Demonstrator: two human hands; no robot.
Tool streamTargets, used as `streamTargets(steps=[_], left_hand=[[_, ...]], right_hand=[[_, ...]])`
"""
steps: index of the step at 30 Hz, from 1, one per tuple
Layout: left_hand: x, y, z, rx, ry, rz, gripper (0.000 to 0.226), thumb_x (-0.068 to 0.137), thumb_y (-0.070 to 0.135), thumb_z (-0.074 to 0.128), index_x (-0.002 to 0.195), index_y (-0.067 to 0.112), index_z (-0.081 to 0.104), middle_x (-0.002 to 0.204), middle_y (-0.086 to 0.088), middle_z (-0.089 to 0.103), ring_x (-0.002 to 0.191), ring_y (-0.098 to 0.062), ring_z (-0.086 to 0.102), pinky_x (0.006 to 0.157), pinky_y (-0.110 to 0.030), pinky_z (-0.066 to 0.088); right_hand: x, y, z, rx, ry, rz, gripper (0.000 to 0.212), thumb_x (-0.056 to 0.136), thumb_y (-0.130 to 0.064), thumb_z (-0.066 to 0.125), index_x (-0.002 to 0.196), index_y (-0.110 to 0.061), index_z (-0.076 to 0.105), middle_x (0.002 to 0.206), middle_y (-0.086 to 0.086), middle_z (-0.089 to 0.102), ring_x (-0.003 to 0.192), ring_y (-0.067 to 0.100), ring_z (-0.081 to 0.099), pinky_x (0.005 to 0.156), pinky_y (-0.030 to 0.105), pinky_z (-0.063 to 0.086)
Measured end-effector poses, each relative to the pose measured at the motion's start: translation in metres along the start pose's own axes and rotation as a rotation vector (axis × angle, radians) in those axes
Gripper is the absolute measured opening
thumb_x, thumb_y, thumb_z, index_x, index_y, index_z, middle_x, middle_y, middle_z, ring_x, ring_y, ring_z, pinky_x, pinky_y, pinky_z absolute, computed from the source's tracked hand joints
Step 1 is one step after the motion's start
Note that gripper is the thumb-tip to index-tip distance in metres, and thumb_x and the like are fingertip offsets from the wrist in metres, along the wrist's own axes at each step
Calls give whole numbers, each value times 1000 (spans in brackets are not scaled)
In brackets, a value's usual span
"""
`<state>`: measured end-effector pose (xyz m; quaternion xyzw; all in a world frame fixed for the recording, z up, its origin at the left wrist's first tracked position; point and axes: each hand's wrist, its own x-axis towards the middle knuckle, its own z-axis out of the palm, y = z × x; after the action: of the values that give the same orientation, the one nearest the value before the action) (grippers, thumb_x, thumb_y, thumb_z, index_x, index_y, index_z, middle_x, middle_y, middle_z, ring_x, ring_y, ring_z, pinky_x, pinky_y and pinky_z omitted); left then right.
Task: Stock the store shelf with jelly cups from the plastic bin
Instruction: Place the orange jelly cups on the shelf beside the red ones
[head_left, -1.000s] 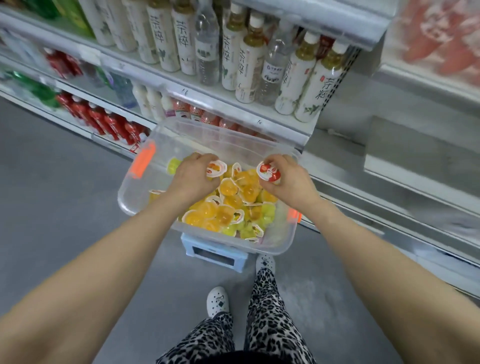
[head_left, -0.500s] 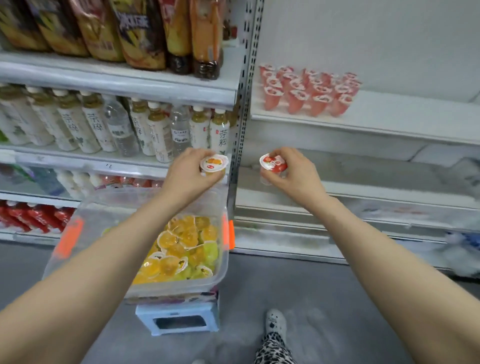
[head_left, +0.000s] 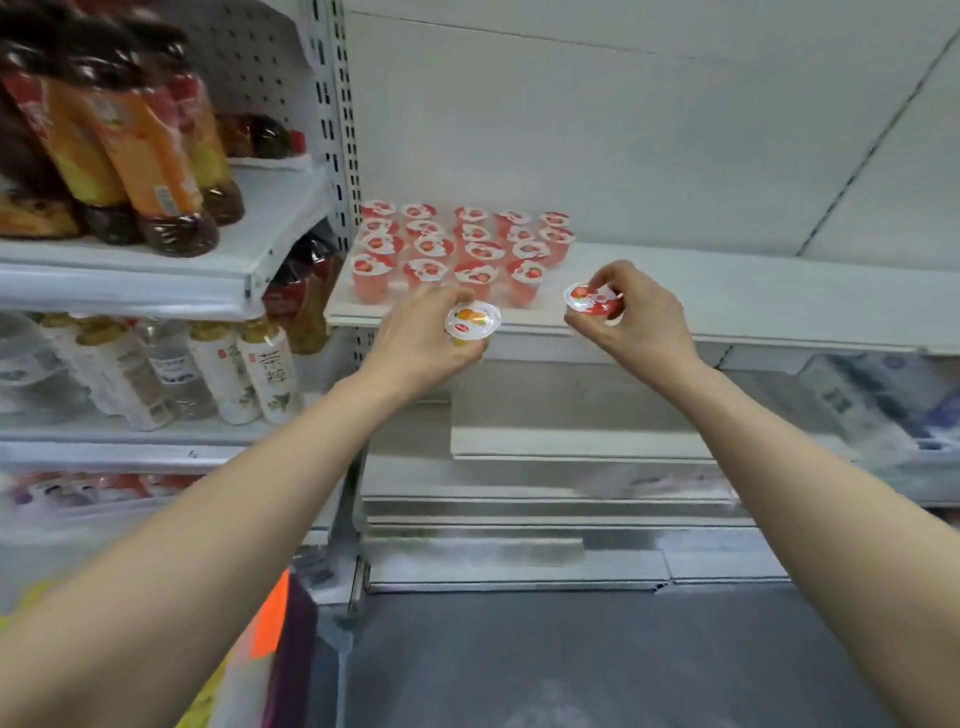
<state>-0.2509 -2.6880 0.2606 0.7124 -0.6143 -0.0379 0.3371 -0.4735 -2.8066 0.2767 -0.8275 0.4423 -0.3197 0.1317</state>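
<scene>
My left hand (head_left: 421, 338) grips an orange jelly cup (head_left: 471, 322), held upright just in front of the white shelf's (head_left: 727, 291) front edge. My right hand (head_left: 631, 319) pinches a red jelly cup (head_left: 592, 301) at the same height, a little to the right. Several red jelly cups (head_left: 457, 249) stand in rows on the left part of that shelf, just beyond both hands. The plastic bin (head_left: 270, 649) shows only as a blurred corner with an orange latch at the bottom left.
Left of the perforated upright (head_left: 337, 130) are shelves of large orange-labelled bottles (head_left: 130, 156) and smaller tea bottles (head_left: 223, 369). The white shelf's right part is bare. Lower white shelves (head_left: 571, 447) and grey floor (head_left: 571, 665) lie below.
Both hands have lifted their cups out of the bin up to the white shelf's front edge. The view swung up and right, so the bin dropped to the bottom left corner.
</scene>
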Motion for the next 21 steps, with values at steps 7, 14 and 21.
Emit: streamTargets(steps=[7, 14, 21], left_hand=[[69, 39, 53, 28, -14, 8, 61, 77, 41, 72, 131, 20, 55, 128, -2, 57, 117, -21, 52, 100, -38, 43], [107, 41, 73, 190, -31, 36, 60, 78, 50, 65, 130, 22, 58, 124, -1, 61, 116, -25, 48, 97, -36, 38], [130, 35, 80, 202, -40, 122, 54, 81, 48, 65, 127, 20, 61, 123, -3, 62, 118, -23, 45, 95, -27, 30]], right_hand=[[74, 64, -8, 72, -41, 83, 30, 75, -38, 73, 98, -26, 58, 93, -7, 67, 87, 16, 63, 81, 35, 50], [126, 86, 29, 88, -157, 106, 31, 76, -39, 75, 98, -23, 59, 93, -6, 66, 85, 18, 62, 79, 36, 52], [151, 95, 59, 92, -158, 81, 29, 81, -40, 73, 98, -21, 58, 95, -4, 66, 86, 18, 62, 80, 36, 52]])
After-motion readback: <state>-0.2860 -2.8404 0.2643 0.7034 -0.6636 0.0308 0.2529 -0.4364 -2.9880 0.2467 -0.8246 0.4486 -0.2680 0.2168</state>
